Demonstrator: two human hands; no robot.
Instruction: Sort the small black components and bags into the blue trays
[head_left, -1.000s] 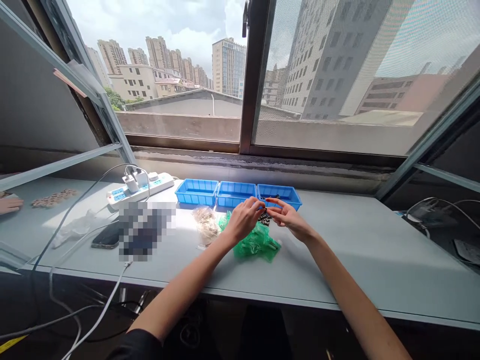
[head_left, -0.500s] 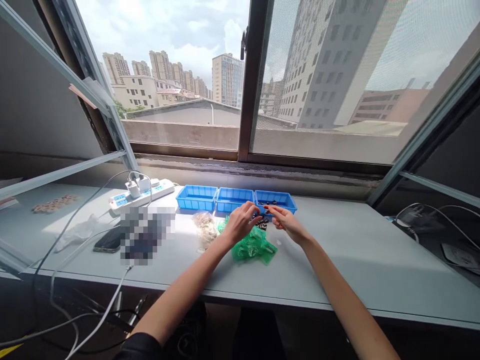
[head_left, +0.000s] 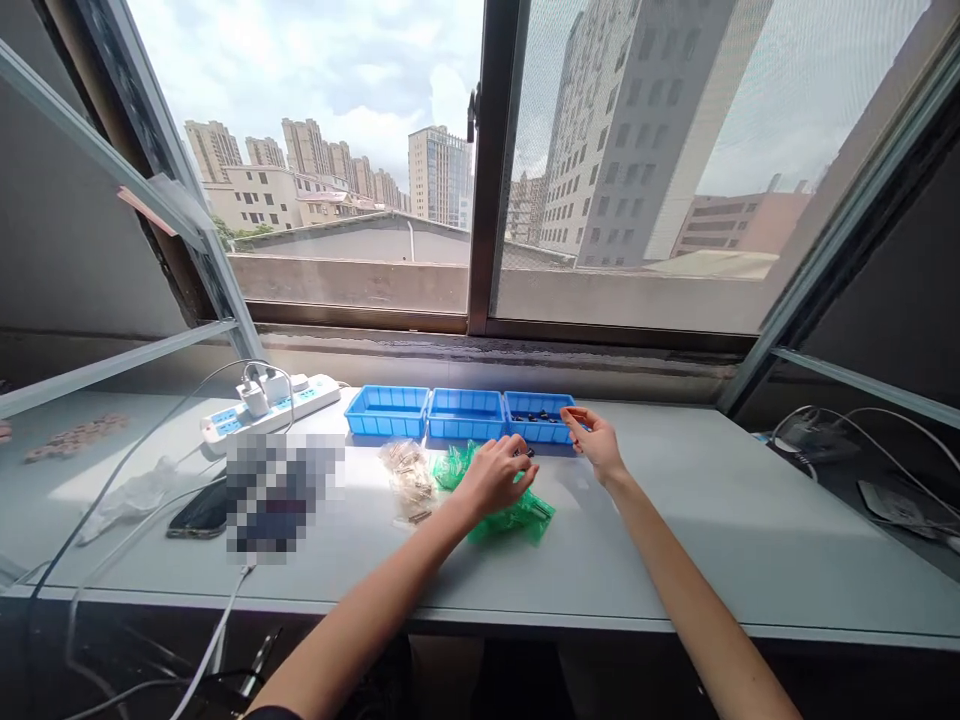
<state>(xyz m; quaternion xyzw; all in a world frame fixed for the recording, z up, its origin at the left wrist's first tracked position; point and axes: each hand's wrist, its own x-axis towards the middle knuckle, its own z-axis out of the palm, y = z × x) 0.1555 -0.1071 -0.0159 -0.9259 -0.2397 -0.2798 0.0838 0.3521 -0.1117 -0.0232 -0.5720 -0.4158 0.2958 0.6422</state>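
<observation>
My left hand [head_left: 501,476] is over the green plastic bag [head_left: 517,520], its fingers curled down by small dark pieces [head_left: 531,453]; whether it grips one is hidden. At the right end of the rightmost blue tray [head_left: 540,432], my right hand [head_left: 594,438] has its thumb and fingertips close together by the rim, and anything between them is too small to make out. Dark pieces lie inside that tray. A clear bag of pale pieces [head_left: 409,475] rests left of the green bag.
Two more blue trays, the middle one [head_left: 466,425] and the left one [head_left: 387,422], stand in the row. A power strip [head_left: 274,408], cables and a dark phone [head_left: 199,512] are at the left. The window frame [head_left: 491,200] rises behind the desk.
My right hand has moved right, from near my left hand to the rightmost tray's end. My left hand has lowered toward the dark pieces. The view has shifted slightly.
</observation>
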